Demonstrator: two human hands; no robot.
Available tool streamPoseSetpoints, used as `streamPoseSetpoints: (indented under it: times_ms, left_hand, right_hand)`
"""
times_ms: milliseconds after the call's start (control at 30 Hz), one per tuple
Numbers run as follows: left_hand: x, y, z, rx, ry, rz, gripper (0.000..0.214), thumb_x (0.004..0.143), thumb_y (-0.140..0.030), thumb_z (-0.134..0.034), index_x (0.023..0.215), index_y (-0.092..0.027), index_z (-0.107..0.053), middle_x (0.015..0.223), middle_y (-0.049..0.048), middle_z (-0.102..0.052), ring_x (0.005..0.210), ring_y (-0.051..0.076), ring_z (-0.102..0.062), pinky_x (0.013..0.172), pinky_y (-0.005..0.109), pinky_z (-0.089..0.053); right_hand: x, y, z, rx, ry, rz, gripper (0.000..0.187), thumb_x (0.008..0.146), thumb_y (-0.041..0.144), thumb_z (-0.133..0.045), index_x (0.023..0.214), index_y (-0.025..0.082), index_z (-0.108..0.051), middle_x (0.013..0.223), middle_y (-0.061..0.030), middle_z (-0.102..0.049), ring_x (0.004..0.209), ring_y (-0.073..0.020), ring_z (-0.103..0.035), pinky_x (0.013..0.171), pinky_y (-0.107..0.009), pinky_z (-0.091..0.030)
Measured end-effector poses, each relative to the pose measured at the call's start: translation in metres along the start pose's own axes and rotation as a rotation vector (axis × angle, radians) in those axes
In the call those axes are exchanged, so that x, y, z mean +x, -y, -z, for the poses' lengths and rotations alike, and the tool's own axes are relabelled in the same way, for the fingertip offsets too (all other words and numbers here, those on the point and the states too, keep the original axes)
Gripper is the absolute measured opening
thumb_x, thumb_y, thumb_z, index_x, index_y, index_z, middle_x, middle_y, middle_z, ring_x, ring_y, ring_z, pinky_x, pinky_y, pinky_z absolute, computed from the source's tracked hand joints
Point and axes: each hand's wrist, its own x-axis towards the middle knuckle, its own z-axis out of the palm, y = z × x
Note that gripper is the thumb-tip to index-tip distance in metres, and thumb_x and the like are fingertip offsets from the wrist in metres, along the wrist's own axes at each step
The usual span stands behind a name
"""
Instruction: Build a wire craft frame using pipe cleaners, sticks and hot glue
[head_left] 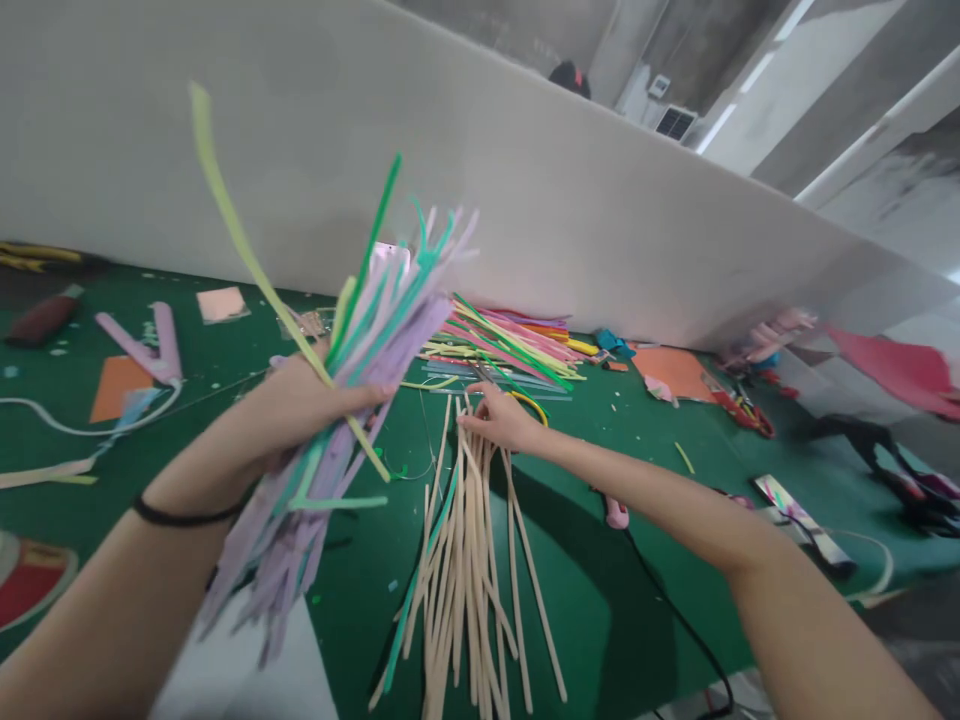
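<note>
My left hand (315,400) is closed around a thick bundle of lilac and green pipe cleaners (390,350), held up over the left part of the table. One long yellow-green pipe cleaner (240,235) sticks out of it to the upper left, and a darker green one points up. Lower down, my right hand (499,415) has its fingers pinched at the top end of a fanned pile of beige pipe cleaners (469,560) lying on the green table. A teal strand lies among the beige ones. Behind that hand a yellow loop (532,408) shows in part.
Pink, green and orange pipe cleaners (517,340) lie at the back by a pale partition (525,180). A lilac hair-straightener-like tool (150,345) with a white cord is at left. Red-handled scissors (746,410) and orange sheets (671,372) lie right; a pink-tipped corded tool (616,513) lies nearer.
</note>
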Motion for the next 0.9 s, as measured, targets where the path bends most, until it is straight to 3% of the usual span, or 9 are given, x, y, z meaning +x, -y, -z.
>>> streamPoseSetpoints:
  times_ms: [100,133,300,400,500,600,700,767,900]
  left_hand:
    - [-0.004,0.025,-0.021,-0.093,0.213,0.028,0.055,0.069,-0.041,-0.072,0.116,-0.016,-0.060,0.120,0.0101,-0.070,0.105,0.027,-0.067,0.092,0.039,-0.053]
    - [-0.005,0.034,-0.028,-0.082,0.231,0.037,0.059,0.067,-0.039,-0.073,0.119,-0.015,-0.058,0.120,0.0115,-0.069,0.105,0.028,-0.067,0.094,0.040,-0.052]
    - [-0.009,0.063,-0.041,0.058,0.152,0.031,0.064,0.060,-0.037,-0.075,0.118,-0.015,-0.056,0.117,0.0116,-0.069,0.112,0.035,-0.064,0.098,0.048,-0.049]
    - [-0.010,0.058,-0.038,-0.032,0.150,0.043,0.065,0.064,-0.039,-0.073,0.121,-0.016,-0.053,0.114,0.0110,-0.070,0.105,0.032,-0.067,0.092,0.045,-0.054]
    - [-0.008,0.045,-0.039,-0.119,0.196,-0.005,0.069,0.068,-0.037,-0.071,0.131,-0.020,-0.047,0.119,0.0091,-0.068,0.107,0.028,-0.067,0.094,0.042,-0.053]
    - [0.000,0.033,-0.048,0.061,0.248,-0.152,0.073,0.063,-0.029,-0.072,0.133,-0.022,-0.049,0.121,0.0066,-0.065,0.122,0.031,-0.057,0.107,0.044,-0.043]
    - [0.013,0.018,-0.060,0.328,0.234,-0.277,0.074,0.060,-0.023,-0.070,0.132,-0.018,-0.054,0.125,0.0112,-0.061,0.131,0.038,-0.046,0.113,0.048,-0.033]
    - [0.023,0.007,-0.065,0.393,0.219,-0.229,0.082,0.059,-0.025,-0.070,0.137,-0.012,-0.048,0.133,0.0188,-0.054,0.130,0.043,-0.046,0.108,0.049,-0.039]
    - [0.041,-0.012,-0.065,0.243,0.144,-0.199,0.111,0.059,-0.044,-0.078,0.151,-0.010,-0.024,0.150,0.0263,-0.033,0.133,0.044,-0.042,0.105,0.050,-0.041]
  right_hand:
    - [0.013,-0.002,0.021,-0.132,-0.088,0.012,0.037,0.080,0.030,-0.068,0.113,0.020,-0.055,0.073,0.0032,-0.063,0.066,-0.0144,-0.060,0.064,-0.027,-0.044]
    - [0.016,-0.003,0.027,-0.128,-0.102,-0.006,0.032,0.082,0.027,-0.066,0.111,0.019,-0.057,0.076,0.0016,-0.064,0.068,-0.0147,-0.060,0.067,-0.028,-0.044]
    - [0.017,0.001,0.024,-0.022,-0.036,-0.080,0.024,0.086,0.028,-0.059,0.107,0.017,-0.059,0.078,-0.0014,-0.065,0.060,-0.0138,-0.056,0.059,-0.028,-0.045]
    - [0.002,0.018,0.006,0.347,0.155,-0.165,0.031,0.088,0.047,-0.058,0.102,0.019,-0.060,0.085,-0.0042,-0.068,0.060,-0.0137,-0.060,0.055,-0.028,-0.049]
    - [-0.013,0.046,-0.014,0.863,0.371,-0.190,0.043,0.080,0.060,-0.066,0.095,0.021,-0.061,0.098,-0.0067,-0.069,0.083,-0.0159,-0.066,0.074,-0.030,-0.054]
    - [-0.019,0.075,-0.029,1.103,0.453,-0.132,0.045,0.073,0.059,-0.073,0.102,0.027,-0.061,0.103,-0.0031,-0.070,0.092,-0.0187,-0.066,0.078,-0.034,-0.055]
    - [-0.011,0.095,-0.036,1.185,0.287,-0.116,0.042,0.068,0.044,-0.081,0.102,0.028,-0.064,0.100,0.0011,-0.071,0.093,-0.0193,-0.066,0.080,-0.032,-0.055]
    - [0.002,0.102,-0.030,1.172,0.133,-0.136,0.032,0.070,0.037,-0.079,0.097,0.025,-0.067,0.093,0.0015,-0.072,0.088,-0.0182,-0.067,0.079,-0.029,-0.055]
    - [0.042,0.104,0.013,1.103,-0.063,-0.190,0.011,0.084,0.029,-0.062,0.089,0.019,-0.064,0.071,0.0002,-0.070,0.065,-0.0164,-0.065,0.067,-0.029,-0.057]
